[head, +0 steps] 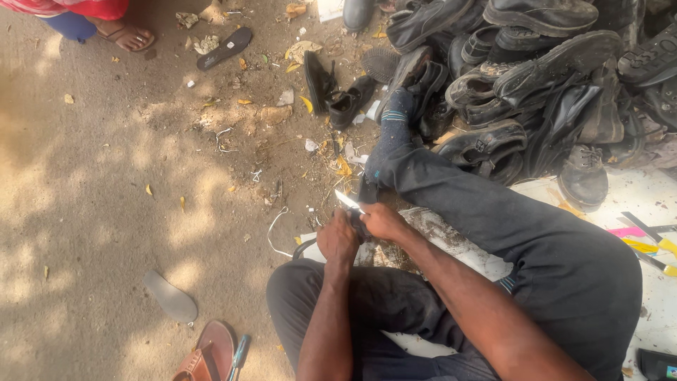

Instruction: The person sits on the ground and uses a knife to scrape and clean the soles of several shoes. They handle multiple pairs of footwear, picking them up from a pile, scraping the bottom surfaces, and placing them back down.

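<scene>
Both hands are closed together: the right hand (383,221) grips a knife (348,200) (blade pointing up-left), the left hand (338,240) grips a dark piece (357,224).

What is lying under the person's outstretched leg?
Under the outstretched leg lies a white sheet with worn grey patches near the two hands. The pile of black shoes lies beyond the leg. What is directly beneath the thigh is covered and cannot be seen.

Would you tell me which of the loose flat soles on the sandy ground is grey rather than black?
The grey oval sole at lower left, beside the brown leather sandal; the black flat sole lies far off at the top.
</scene>
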